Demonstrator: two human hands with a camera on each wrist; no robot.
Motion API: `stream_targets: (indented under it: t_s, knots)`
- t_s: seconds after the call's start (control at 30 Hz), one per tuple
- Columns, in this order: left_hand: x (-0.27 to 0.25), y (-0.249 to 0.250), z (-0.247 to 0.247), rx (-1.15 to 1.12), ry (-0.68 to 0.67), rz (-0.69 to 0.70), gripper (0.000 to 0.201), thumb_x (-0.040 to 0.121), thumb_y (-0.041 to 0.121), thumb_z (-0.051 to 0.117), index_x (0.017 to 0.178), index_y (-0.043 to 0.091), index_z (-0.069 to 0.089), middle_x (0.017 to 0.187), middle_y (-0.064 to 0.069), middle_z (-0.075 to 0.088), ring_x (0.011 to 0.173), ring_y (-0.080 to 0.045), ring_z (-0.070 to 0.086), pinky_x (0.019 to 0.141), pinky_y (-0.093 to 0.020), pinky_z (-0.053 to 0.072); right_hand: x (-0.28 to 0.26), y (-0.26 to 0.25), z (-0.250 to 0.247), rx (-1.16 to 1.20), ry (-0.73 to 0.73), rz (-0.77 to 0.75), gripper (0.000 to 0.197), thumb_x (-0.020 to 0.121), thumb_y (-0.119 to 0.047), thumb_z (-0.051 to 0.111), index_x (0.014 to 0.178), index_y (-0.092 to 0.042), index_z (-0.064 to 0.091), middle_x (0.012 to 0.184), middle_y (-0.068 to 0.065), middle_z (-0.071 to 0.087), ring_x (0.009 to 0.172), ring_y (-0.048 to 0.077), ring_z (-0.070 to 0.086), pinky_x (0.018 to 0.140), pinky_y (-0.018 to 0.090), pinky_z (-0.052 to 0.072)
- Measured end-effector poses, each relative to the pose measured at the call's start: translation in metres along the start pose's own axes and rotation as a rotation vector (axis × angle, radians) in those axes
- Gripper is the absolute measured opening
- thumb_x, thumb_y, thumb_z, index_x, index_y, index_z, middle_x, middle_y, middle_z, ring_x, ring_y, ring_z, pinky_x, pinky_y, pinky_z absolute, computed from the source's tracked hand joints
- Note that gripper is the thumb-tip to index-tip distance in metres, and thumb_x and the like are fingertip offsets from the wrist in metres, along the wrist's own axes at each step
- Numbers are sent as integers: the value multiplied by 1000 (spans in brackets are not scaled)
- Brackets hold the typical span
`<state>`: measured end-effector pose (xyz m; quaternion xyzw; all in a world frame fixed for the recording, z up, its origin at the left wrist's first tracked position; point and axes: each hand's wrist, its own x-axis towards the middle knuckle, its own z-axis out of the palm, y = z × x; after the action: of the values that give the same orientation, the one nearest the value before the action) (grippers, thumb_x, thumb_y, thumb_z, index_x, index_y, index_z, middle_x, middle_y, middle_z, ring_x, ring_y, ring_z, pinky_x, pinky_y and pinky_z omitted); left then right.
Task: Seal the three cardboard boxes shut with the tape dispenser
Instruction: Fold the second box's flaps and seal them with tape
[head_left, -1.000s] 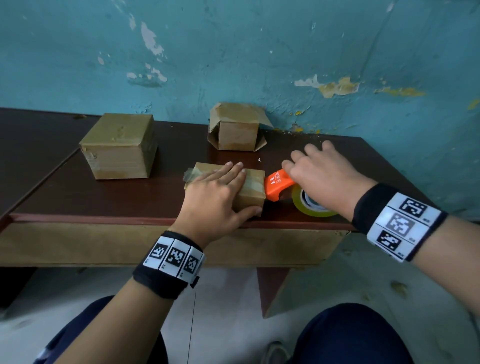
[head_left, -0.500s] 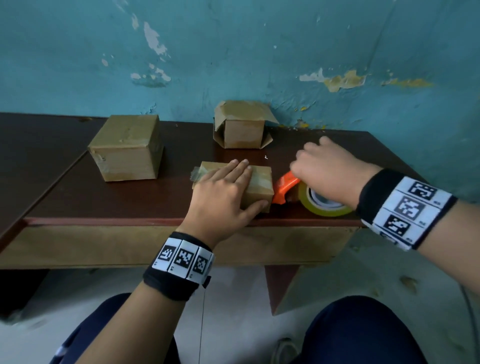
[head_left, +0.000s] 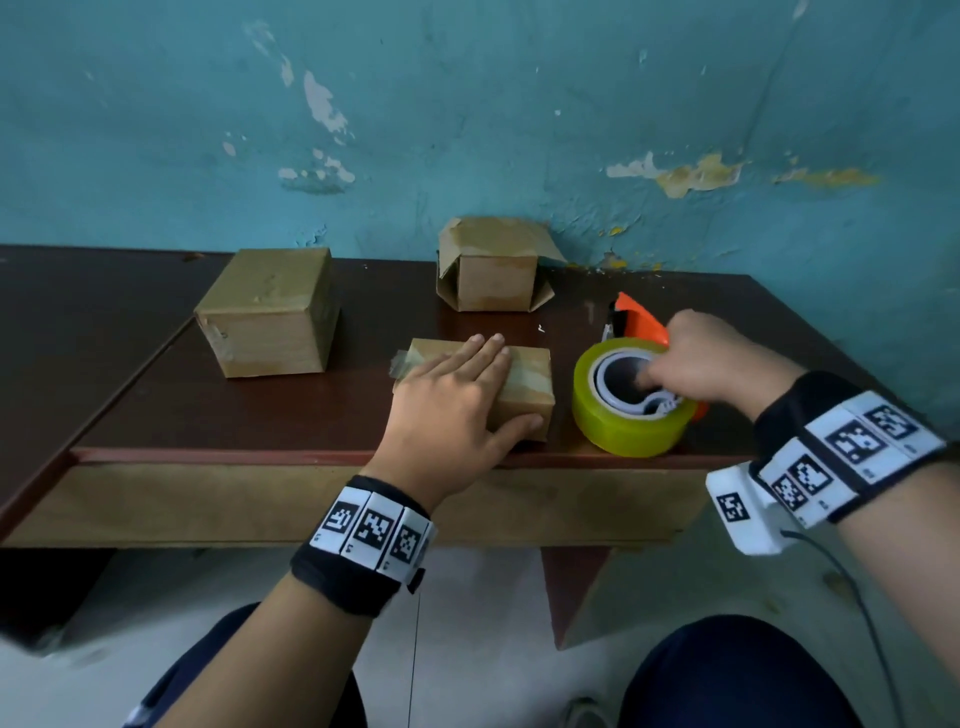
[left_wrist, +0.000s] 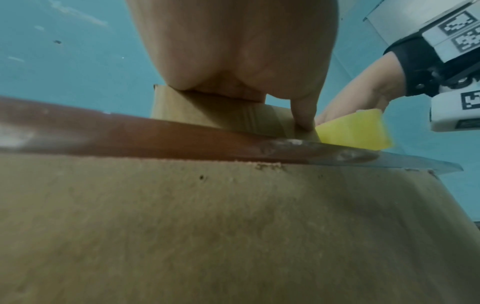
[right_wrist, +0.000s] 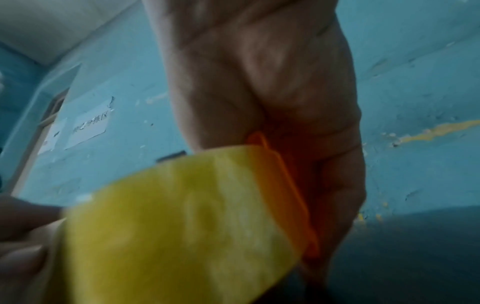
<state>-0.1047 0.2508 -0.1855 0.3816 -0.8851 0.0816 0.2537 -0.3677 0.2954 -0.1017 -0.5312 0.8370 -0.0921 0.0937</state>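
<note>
A small flat cardboard box (head_left: 530, 384) with tape across its top lies near the table's front edge. My left hand (head_left: 457, 400) lies flat on it, fingers straight, thumb (left_wrist: 303, 111) down its near side. Just right of it, my right hand (head_left: 706, 358) grips the orange tape dispenser (head_left: 641, 319), tilted so its yellow tape roll (head_left: 628, 410) faces up. In the right wrist view the roll (right_wrist: 182, 226) fills the foreground. A larger closed box (head_left: 270, 312) sits at the left. A third box (head_left: 493, 270) with loose flaps stands at the back by the wall.
The dark brown table (head_left: 260, 421) has a red front edge, with my knees below it. A peeling blue wall (head_left: 467, 130) runs right behind the back box. Bare tabletop lies between the left box and the small box.
My right hand has lifted the dispenser off the small box's right end and turned it, so the roll's open side now faces up. My left hand stays on the box.
</note>
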Motion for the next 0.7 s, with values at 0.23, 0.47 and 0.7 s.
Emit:
stream_targets:
  t_s: [0.23,0.47,0.7]
  knots:
    - [0,2,1,0,0,-9,80,93,72,47,148,15,58,156,-1,54,146,-17,48,116,-37,41,9,3,17,139,-20,75,40,85,-28,81,69,-11,48,61,6,47,52,23,44,52,30,30]
    - [0,13,3,26,13,-47,81,93,71,44,146,11,60,153,-7,56,144,-21,51,115,-39,43,5,-3,13,243,-42,98,37,78,-34,82,92,-2,68,83,18,66,76,38,66,67,36,43]
    - [0,16,-5,-70,-33,-36,71,99,45,21,151,8,53,157,-12,51,149,-24,44,121,-40,36,-74,-76,34,101,359,-473,51,98,-18,50,147,-7,55,152,12,49,146,27,40,123,36,28]
